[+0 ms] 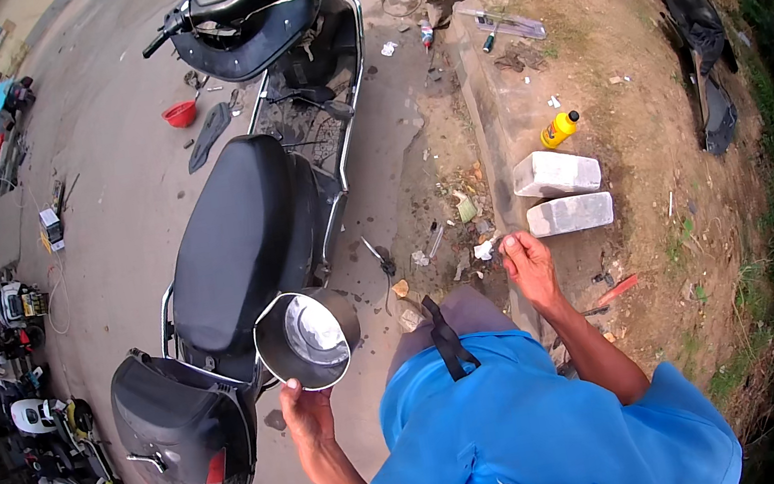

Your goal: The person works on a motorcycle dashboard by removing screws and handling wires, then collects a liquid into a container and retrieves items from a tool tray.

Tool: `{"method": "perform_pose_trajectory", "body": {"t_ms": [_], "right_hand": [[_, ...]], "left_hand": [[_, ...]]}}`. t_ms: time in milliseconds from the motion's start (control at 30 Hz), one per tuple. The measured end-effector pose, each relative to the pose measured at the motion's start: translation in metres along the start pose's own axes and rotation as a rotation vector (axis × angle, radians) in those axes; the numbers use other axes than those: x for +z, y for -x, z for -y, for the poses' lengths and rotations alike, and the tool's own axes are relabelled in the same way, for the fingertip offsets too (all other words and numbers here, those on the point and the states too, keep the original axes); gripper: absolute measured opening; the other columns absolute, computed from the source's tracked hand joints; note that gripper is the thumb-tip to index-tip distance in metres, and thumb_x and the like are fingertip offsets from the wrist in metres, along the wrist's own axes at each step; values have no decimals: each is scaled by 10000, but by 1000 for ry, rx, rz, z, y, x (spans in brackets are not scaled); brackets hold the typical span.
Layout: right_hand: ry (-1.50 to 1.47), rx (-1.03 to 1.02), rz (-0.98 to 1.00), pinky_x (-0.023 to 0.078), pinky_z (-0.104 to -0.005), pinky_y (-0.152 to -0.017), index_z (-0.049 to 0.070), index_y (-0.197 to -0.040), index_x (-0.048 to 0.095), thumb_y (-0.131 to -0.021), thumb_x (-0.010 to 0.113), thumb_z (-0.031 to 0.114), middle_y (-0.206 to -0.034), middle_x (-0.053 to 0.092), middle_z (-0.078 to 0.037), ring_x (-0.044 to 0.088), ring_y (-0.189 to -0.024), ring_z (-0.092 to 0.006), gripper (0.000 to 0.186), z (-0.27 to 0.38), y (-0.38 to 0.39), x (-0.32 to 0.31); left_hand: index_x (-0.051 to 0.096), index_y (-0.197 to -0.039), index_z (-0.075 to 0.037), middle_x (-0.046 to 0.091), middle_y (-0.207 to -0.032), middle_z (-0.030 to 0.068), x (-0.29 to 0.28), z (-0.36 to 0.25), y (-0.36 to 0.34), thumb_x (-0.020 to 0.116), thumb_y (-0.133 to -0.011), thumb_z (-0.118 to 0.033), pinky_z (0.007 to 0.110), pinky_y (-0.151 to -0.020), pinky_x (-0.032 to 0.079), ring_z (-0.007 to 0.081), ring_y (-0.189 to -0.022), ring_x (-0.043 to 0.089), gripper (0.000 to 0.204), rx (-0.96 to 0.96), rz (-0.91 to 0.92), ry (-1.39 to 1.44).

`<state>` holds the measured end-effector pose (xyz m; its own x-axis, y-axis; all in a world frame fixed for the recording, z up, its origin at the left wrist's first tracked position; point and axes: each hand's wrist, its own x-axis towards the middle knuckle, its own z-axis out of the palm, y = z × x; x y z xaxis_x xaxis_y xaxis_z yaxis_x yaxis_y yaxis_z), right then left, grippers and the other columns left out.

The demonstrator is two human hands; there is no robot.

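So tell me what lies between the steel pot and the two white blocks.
In the head view, between the steel pot and the white blocks: bare pavement with pliers, small litter, and the right hand.

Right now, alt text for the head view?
Seen from above, a person's left hand holds a metal pot by its rim beside a parked black scooter, while the right hand pinches something small near two pale blocks on dirt.

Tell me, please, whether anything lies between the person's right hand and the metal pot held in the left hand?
Yes: the person's own bent knee and a black strap sit between the right hand and the metal pot, which the left hand grips at its rim.
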<state>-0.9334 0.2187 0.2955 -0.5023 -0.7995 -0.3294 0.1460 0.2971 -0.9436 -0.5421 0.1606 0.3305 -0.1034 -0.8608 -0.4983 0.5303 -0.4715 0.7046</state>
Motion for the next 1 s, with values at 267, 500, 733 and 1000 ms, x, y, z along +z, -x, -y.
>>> {"method": "perform_pose_trajectory", "body": {"t_ms": [267, 500, 733, 1000], "right_hand": [[-247, 110, -426, 327, -194, -459, 57, -1124, 635, -1037, 502, 234, -701, 496, 30, 413, -537, -43, 238, 8, -79, -90], [-472, 129, -406, 385, -239, -552, 36, -1243, 578, -1025, 472, 210, -807, 546, -7, 475, -651, -81, 298, 52, -286, -134], [-408, 24, -207, 410, -220, -554, 11, -1328, 532, -996, 520, 79, -857, 579, -31, 508, -678, -79, 339, 186, -503, -144], [-430, -51, 65, 422, -230, -555, 0, -1326, 515, -988, 533, 61, -889, 601, -53, 519, -685, -91, 344, 321, -684, -82]], "left_hand": [[521, -1295, -49, 625, -1223, 77, 92, -10, -164, 655, -822, -334, 369, -874, 504, 209, -1051, 626, 569, -186, 117, -111], [522, -1290, -94, 625, -1219, 64, 125, 26, -274, 652, -805, -373, 366, -844, 496, 225, -1060, 618, 574, -95, -53, -148], [521, -1266, -108, 602, -1179, 102, 123, 119, -294, 673, -763, -380, 455, -931, 489, 306, -1026, 593, 591, -230, -445, 164], [497, -1249, -114, 502, -1230, 121, 211, 185, -338, 646, -754, -367, 494, -998, 440, 346, -1121, 514, 576, -325, -694, 337]]}}
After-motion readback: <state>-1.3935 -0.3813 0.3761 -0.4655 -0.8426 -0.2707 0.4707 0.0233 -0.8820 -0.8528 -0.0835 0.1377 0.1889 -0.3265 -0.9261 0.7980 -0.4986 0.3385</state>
